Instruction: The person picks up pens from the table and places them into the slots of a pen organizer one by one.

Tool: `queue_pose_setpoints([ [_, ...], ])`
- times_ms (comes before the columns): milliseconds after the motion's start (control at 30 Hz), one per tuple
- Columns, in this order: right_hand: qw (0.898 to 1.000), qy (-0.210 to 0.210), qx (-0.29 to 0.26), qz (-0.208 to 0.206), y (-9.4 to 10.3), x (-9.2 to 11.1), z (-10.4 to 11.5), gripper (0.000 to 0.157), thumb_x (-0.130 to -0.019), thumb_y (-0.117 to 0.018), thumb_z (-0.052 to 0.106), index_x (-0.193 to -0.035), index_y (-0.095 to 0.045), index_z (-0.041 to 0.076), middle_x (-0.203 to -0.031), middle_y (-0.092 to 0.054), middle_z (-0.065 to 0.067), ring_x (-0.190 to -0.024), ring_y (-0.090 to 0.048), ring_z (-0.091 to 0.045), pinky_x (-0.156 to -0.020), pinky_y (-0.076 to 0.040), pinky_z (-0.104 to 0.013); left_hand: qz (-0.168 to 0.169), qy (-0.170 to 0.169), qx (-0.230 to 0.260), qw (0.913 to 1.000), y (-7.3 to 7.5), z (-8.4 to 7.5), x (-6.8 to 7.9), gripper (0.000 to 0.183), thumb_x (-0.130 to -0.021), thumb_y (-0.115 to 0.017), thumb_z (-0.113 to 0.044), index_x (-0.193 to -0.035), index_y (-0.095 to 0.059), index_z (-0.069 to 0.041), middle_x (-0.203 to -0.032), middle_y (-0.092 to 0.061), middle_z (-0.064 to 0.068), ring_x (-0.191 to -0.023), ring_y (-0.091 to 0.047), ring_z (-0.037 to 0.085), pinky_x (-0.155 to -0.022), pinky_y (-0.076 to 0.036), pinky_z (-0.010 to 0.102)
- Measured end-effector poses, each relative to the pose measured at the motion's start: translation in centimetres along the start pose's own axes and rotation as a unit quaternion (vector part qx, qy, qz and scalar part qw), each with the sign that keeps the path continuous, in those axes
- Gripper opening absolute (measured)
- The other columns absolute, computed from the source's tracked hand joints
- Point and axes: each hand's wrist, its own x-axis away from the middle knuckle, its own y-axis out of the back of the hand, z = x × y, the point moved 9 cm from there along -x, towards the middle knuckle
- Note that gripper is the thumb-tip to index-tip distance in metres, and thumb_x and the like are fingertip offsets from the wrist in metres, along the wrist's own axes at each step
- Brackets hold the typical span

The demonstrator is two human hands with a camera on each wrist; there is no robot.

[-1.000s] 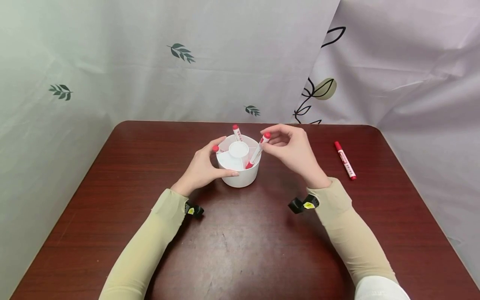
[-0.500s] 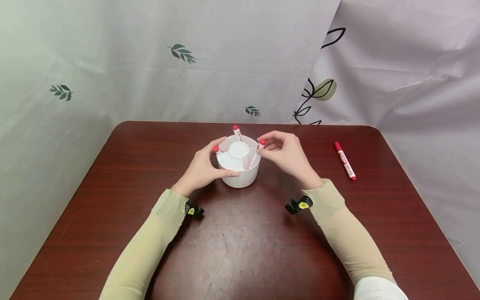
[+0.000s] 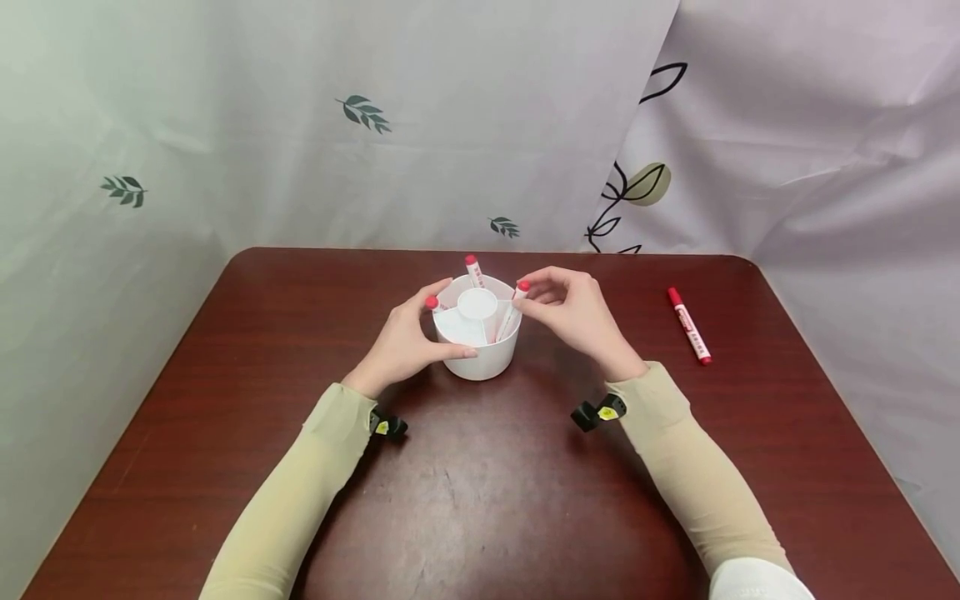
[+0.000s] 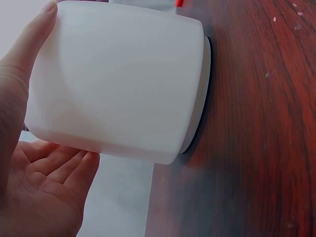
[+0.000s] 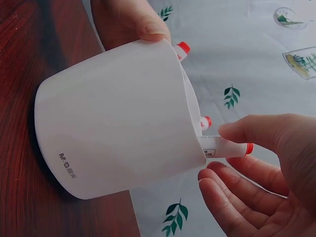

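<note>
A round white pen holder (image 3: 486, 363) with inner dividers stands on the table. Curled round its left side, my left hand (image 3: 405, 343) grips it, thumb along the front wall; the left wrist view shows the holder's plain side (image 4: 118, 79). With thumb and fingers, my right hand (image 3: 573, 312) pinches a white marker (image 3: 511, 315) with red ends, which leans in the right-hand compartment. Its lower end is hidden by the wall in the right wrist view. A second marker (image 3: 474, 272) stands in the back compartment, and a third marker (image 3: 433, 303) pokes out at the left.
Another red-and-white marker (image 3: 689, 326) lies on the dark red-brown table (image 3: 480, 500), right of my right hand. Behind the table hangs a pale curtain (image 3: 420, 167) with leaf prints.
My right hand has moved left and down, lowering the marker deeper into the right compartment. The left hand and the pen holder have stayed in place.
</note>
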Motion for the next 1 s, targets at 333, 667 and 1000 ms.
queue_pose_setpoints([
  [333,1.000,-0.011,-0.016,-0.008,1.3,0.7,-0.8,0.031,-0.085,-0.086,0.027,-0.111,-0.076,0.013,-0.095,-0.074,-0.002,-0.082,-0.069,-0.020,-0.072,-0.057,-0.031,0.004,-0.017,0.012,0.9998,0.5,-0.3,0.5,0.110,-0.063,-0.098,-0.042,-0.155,-0.042,-0.018,-0.137,-0.058,0.001,-0.120,-0.056,0.020,-0.103,-0.044,0.045],
  [667,0.999,-0.025,-0.021,-0.032,3.1,1.3,-1.5,0.034,-0.086,-0.085,0.028,-0.115,-0.075,0.012,-0.099,-0.075,-0.004,-0.086,-0.069,-0.021,-0.072,-0.054,-0.026,-0.004,-0.034,0.056,0.9978,0.7,-0.4,0.7,0.109,-0.064,-0.100,-0.031,-0.155,-0.041,-0.020,-0.143,-0.051,0.003,-0.127,-0.055,0.022,-0.109,-0.041,0.040],
  [1000,0.997,-0.033,-0.015,-0.066,5.5,1.9,-2.2,0.038,-0.086,-0.084,0.037,-0.115,-0.075,0.014,-0.100,-0.076,-0.001,-0.087,-0.070,-0.018,-0.073,-0.054,-0.027,-0.017,-0.021,0.007,0.9996,0.3,-0.4,0.7,0.106,-0.065,-0.097,-0.044,-0.154,-0.045,-0.018,-0.143,-0.054,-0.005,-0.129,-0.050,0.015,-0.108,-0.039,0.046],
])
